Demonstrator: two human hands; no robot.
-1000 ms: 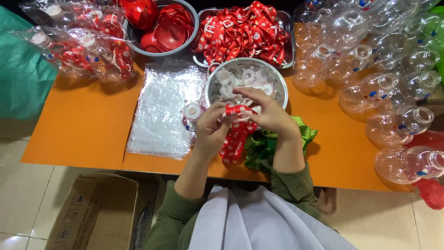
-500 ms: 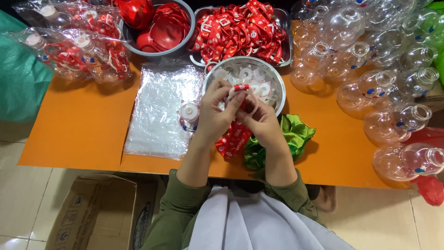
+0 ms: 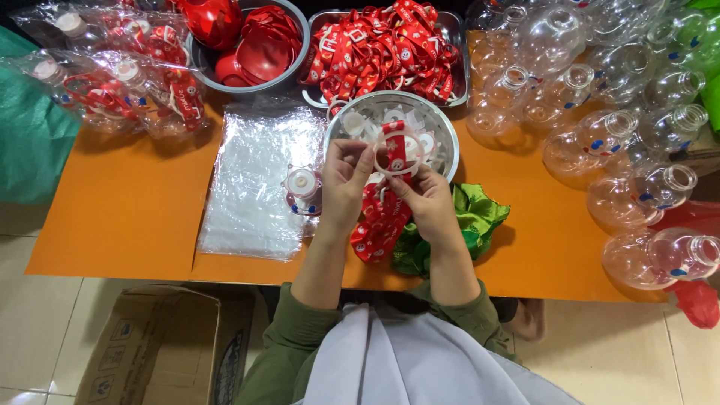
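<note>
Pinched between both our hands, a white plastic ring (image 3: 396, 150) with a red printed ribbon (image 3: 396, 146) hangs over the steel bowl of white rings (image 3: 442, 124). Our left hand (image 3: 346, 180) grips the ring's left side, our right hand (image 3: 427, 199) its lower right. More red ribbon (image 3: 379, 221) trails down onto the orange counter (image 3: 135, 210), beside green fabric (image 3: 472, 217) and a clear plastic bag (image 3: 255, 180).
</note>
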